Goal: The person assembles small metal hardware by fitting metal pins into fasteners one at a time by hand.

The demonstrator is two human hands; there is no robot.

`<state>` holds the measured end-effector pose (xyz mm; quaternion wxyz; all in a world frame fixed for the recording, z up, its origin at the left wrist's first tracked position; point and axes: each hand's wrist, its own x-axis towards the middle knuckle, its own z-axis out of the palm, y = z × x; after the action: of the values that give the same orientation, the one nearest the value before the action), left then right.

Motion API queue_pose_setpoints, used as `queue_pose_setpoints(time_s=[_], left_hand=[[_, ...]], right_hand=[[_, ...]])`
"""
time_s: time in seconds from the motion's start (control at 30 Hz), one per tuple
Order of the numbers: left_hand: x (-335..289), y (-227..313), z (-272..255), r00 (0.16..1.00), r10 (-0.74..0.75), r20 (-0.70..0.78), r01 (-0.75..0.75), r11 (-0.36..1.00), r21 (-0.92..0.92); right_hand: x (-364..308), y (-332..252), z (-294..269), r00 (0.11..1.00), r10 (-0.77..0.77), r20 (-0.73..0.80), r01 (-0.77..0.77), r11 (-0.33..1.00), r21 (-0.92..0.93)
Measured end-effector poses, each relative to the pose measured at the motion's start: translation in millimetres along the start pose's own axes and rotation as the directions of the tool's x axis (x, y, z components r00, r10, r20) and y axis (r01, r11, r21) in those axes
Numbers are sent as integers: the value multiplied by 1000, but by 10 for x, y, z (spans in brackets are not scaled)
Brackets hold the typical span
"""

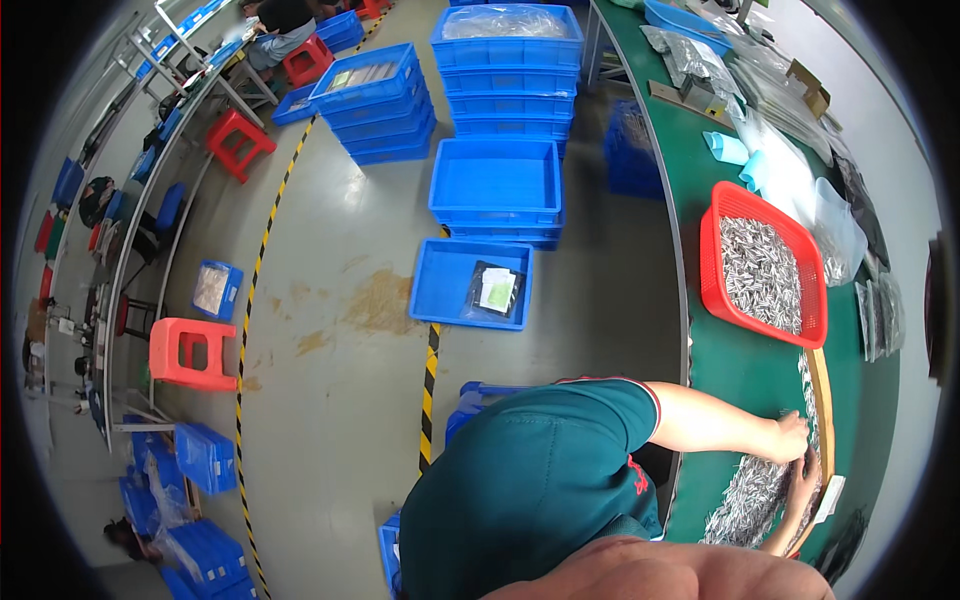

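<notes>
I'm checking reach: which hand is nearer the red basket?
Left: the left hand is below the red basket in the picture; the right hand is lower, farther away.

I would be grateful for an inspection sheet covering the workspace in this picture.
Surface: green bench, partly covered.
Job's things: a loose pile of small metal pieces beside a wooden strip; a red basket holds similar pieces.
Clutter: plastic bags and light blue rolls on the bench.
Hands: left hand and right hand close together at the pile; grip unclear.
Cables: nothing seen at the bench.
Surroundings: stacked blue crates, red stools, brown floor stains.
</notes>
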<state>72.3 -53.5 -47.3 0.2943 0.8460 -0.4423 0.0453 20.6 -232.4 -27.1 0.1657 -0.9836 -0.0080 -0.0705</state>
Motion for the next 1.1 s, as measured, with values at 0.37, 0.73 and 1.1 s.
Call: queue_pose_setpoints(time_s=[0.37,0.73,1.1], left_hand=[[40,-73,33,1000,-10,-27,9,999,-34],[-137,-66,-310,976,0,219,6,1000,-31],[-176,288,-396,765,27,644,-250,933,259]], right_hand=[[-448,-797,-169,965,56,258,-97,984,151],[-1410,-589,-598,947,262,185,-298,933,204],[-1451,-704,-335,881,409,238,-411,911,-43]])
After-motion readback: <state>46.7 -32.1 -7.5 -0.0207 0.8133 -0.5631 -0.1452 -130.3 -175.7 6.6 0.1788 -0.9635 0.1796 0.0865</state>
